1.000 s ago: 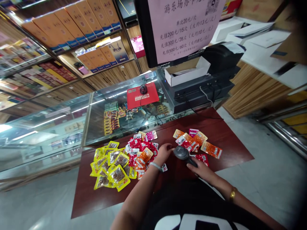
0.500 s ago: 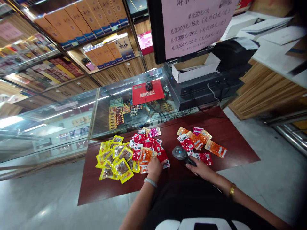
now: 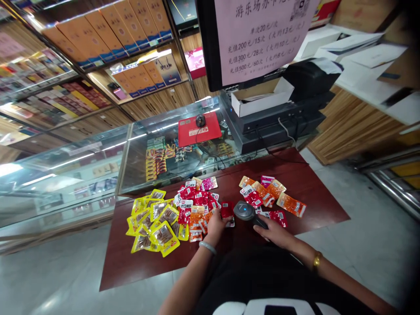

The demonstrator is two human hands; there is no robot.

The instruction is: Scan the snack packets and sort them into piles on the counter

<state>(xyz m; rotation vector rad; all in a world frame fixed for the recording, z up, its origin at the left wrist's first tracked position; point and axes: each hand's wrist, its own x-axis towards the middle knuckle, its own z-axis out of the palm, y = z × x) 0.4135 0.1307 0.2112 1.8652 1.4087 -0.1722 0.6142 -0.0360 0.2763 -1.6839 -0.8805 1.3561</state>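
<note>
Grey scanner (one) in right hand; left hand, seemingly one red packet

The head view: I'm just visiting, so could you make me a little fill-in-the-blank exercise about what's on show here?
1. The handheld scanner is in the person's ____ hand.
2. The small light on the scanner glows ____.
3. In the picture, the yellow packets lie to the ____ of the red packets.
4. The mat on the glass counter is ____.

Missing words: right; blue; left; red.
</note>
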